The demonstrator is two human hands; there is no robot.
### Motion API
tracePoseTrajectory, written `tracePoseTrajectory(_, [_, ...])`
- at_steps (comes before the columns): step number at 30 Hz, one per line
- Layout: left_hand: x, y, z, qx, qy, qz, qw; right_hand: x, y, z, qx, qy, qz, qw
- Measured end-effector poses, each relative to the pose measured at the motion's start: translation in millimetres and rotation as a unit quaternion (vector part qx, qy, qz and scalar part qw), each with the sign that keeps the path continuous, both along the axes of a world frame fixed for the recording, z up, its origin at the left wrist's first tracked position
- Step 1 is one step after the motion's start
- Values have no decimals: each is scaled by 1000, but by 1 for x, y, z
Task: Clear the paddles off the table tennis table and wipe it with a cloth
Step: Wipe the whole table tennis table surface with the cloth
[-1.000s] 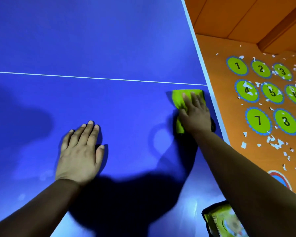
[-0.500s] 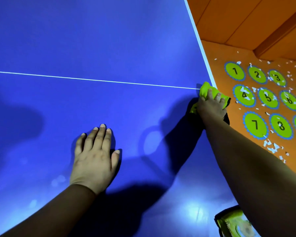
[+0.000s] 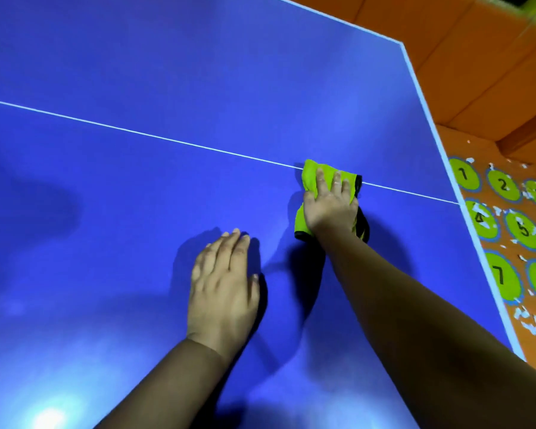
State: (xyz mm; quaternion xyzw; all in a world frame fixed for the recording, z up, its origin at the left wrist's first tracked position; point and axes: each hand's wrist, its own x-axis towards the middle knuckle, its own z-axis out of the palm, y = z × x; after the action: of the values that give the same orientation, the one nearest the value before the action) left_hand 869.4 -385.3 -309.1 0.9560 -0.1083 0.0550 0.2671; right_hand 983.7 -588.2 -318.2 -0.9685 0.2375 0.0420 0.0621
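Wiping step, by the look of it, with no paddles in view on the table tennis table (image 3: 136,72). Pressing the green cloth (image 3: 310,178) flat with the right hand (image 3: 328,209) at about 2 o'clock from the middle of the view, right on the white line (image 3: 136,131); fingers straight and a little apart on top of the fabric, not curled round it. Bracing with the left hand (image 3: 223,283) near 6 o'clock, palm down on the bare blue, fingers straight and close together, holding nothing.

Next, probably: sweeping the cloth on toward 12 o'clock beyond the line or back toward 9 o'clock, with even pressure and the left hand lifted out of the path. No telling wiped parts from unwiped.

Cut off at 9 and 6 o'clock: the rest of the table, so no ruling out paddles there. Hidden under the right palm: the cloth's middle and part of its dark trim. At 3 o'clock, off the table edge: numbered floor mat (image 3: 505,187) strewn with pale scraps, partly cropped.
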Motion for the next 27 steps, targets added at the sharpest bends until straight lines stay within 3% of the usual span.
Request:
tracePoseTrajectory(6, [0, 129, -13, 59, 1, 81, 995, 18, 124, 0, 12, 3, 99, 995])
tracePoseTrajectory(13, [-18, 192, -5, 57, 6, 137, 989, -39, 226, 4, 55, 10, 203, 978])
tracePoseTrajectory(22, [-53, 151, 14, 9, -7, 100, 995, -149, 219, 7, 57, -5, 273, 960])
tracePoseTrajectory(27, [-68, 105, 15, -5, 13, 98, 995, -159, 182, 2, 87, -24, 309, 947])
